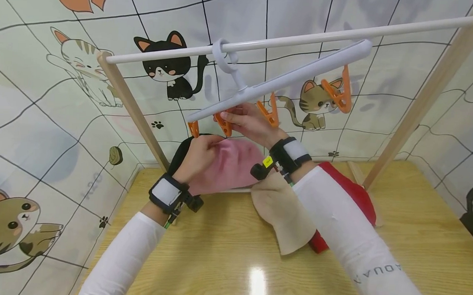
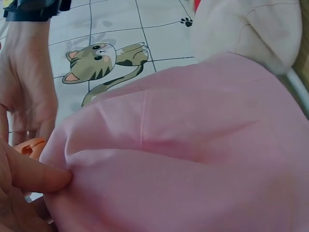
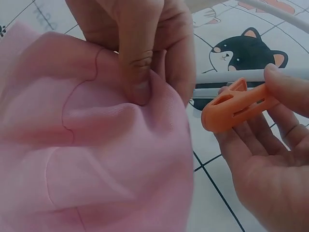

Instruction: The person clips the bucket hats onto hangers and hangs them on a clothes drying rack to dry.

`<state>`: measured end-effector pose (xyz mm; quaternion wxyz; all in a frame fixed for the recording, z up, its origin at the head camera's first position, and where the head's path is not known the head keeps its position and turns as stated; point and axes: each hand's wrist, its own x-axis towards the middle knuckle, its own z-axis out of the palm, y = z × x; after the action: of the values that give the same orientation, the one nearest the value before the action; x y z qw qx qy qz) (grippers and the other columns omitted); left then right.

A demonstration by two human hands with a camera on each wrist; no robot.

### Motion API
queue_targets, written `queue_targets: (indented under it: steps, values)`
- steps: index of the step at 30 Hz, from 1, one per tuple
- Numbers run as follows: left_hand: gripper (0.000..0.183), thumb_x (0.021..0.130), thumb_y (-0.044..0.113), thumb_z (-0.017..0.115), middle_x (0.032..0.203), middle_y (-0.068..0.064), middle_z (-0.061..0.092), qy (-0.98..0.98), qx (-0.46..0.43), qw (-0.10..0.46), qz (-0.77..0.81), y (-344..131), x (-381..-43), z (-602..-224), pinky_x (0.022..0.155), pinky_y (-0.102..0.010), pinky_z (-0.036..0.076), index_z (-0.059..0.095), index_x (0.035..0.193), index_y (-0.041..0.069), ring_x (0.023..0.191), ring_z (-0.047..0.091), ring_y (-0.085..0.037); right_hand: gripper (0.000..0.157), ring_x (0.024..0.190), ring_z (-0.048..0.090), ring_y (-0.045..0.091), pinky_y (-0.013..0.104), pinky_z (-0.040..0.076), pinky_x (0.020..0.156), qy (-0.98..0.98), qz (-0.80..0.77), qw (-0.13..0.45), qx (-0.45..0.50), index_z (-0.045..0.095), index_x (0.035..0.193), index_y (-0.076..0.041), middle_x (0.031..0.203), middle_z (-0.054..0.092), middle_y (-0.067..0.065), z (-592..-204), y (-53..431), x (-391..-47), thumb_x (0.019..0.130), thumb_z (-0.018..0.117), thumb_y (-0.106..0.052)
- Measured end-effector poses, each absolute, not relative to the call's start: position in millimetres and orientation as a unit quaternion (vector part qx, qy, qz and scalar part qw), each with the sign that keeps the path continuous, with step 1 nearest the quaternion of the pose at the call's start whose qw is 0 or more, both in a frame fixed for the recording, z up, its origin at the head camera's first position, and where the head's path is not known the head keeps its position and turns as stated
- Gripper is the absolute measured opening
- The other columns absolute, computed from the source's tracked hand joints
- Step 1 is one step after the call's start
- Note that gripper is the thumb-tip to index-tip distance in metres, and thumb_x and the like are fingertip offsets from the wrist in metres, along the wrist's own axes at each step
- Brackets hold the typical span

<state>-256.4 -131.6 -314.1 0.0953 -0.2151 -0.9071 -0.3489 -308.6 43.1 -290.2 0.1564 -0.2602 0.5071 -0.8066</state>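
Note:
My left hand [image 1: 198,158] pinches the edge of a pink cloth hat [image 1: 236,163] between thumb and fingers, bunching it into folds. Seams run across its cloth [image 3: 106,164] in the right wrist view. Just right of and above it, my right hand [image 1: 257,124] holds an orange clip [image 3: 239,106] between thumb and fingers. That clip hangs from a white hanger [image 1: 295,82], close to the pinched edge but apart from it. Another orange clip [image 1: 194,129] hangs at the hanger's left end, right above my left hand. The hanger tilts, its left end lower.
The hanger hooks over a white rod [image 1: 304,38] between wooden posts [image 1: 133,110]. Two more orange clips [image 1: 269,111] hang to the right. Black cloth [image 1: 179,156] lies behind the pink hat; a beige hat [image 1: 287,211] and red cloth [image 1: 349,190] are on the wooden table [image 1: 215,261].

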Motion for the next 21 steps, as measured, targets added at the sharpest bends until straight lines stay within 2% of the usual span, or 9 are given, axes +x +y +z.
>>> queue_targets:
  steps: [5, 12, 16, 21]
  values:
    - [0.032, 0.084, -0.009, 0.047, 0.088, -0.011, 0.068, -0.908, -0.216, 0.099, -0.344, -126, -259, -309, 0.068, -0.032, 0.045, 0.072, 0.103, -0.001, 0.079, 0.058, -0.021, 0.036, 0.090, 0.056, 0.021, 0.028, 0.048, 0.086, 0.470, -0.820, 0.175, -0.276, 0.066, 0.096, -0.012, 0.092, 0.065, 0.005, -292, 43, -313, 0.096, 0.040, 0.013]
    - [0.031, 0.084, -0.010, 0.047, 0.085, -0.011, 0.068, -0.906, -0.222, 0.112, -0.343, -122, -255, -306, 0.068, -0.033, 0.045, 0.072, 0.100, -0.001, 0.077, 0.058, -0.023, 0.036, 0.089, 0.057, 0.021, 0.030, 0.047, 0.085, 0.463, -0.817, 0.197, -0.281, 0.069, 0.089, -0.009, 0.087, 0.068, 0.005, -292, 47, -315, 0.096, 0.040, 0.011]
    - [0.031, 0.084, -0.009, 0.047, 0.085, -0.009, 0.068, -0.903, -0.214, 0.114, -0.354, -121, -254, -305, 0.068, -0.032, 0.045, 0.073, 0.099, 0.000, 0.077, 0.058, -0.021, 0.038, 0.090, 0.059, 0.021, 0.031, 0.046, 0.087, 0.462, -0.819, 0.195, -0.279, 0.070, 0.086, -0.009, 0.085, 0.069, 0.005, -291, 49, -315, 0.097, 0.040, 0.011]
    - [0.026, 0.086, -0.007, 0.049, 0.077, -0.008, 0.064, -0.902, -0.200, 0.130, -0.360, -119, -254, -303, 0.063, -0.031, 0.041, 0.073, 0.094, 0.001, 0.070, 0.054, -0.020, 0.035, 0.087, 0.060, 0.020, 0.033, 0.047, 0.088, 0.472, -0.826, 0.171, -0.258, 0.071, 0.084, -0.010, 0.083, 0.069, 0.004, -290, 48, -314, 0.095, 0.046, 0.010]
